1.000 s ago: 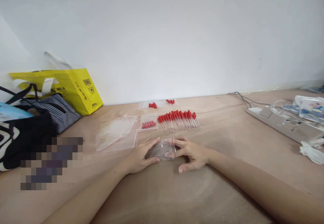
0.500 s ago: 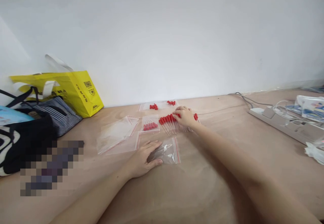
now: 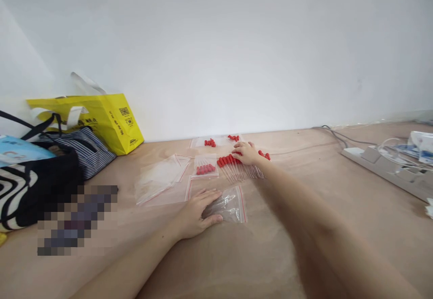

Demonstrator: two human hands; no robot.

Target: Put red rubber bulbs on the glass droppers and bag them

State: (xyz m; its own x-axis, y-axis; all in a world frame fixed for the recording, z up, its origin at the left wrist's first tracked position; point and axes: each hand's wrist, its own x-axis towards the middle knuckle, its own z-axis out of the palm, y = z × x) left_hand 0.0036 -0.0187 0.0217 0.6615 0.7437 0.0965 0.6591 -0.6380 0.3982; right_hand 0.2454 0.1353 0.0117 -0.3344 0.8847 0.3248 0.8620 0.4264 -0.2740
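Note:
My left hand (image 3: 203, 211) lies with its fingers spread on a clear zip bag (image 3: 230, 206) with a red strip at its right edge. My right hand (image 3: 246, 153) rests over a row of red-headed droppers or sticks (image 3: 226, 160) with thin clear stems pointing toward me; its fingertips touch the red ends, and whether it grips one is hidden. Left of the row sits a small bag (image 3: 205, 167) with several red-ended pieces inside. Flat zip bags (image 3: 162, 177) overlap farther left. Behind, near the wall, more bags hold red pieces (image 3: 210, 142).
A yellow bag (image 3: 126, 123), a striped pouch (image 3: 94, 148) and a black-and-white bag (image 3: 50, 181) stand at the left. A pixelated item (image 3: 77, 220) lies before them. On the right are a power strip (image 3: 382, 170), cables and a white-blue package (image 3: 421, 148).
The whole view has shifted, so the things appear a little farther right. Both hands keep nearly the same places relative to the bags and the red-ended row.

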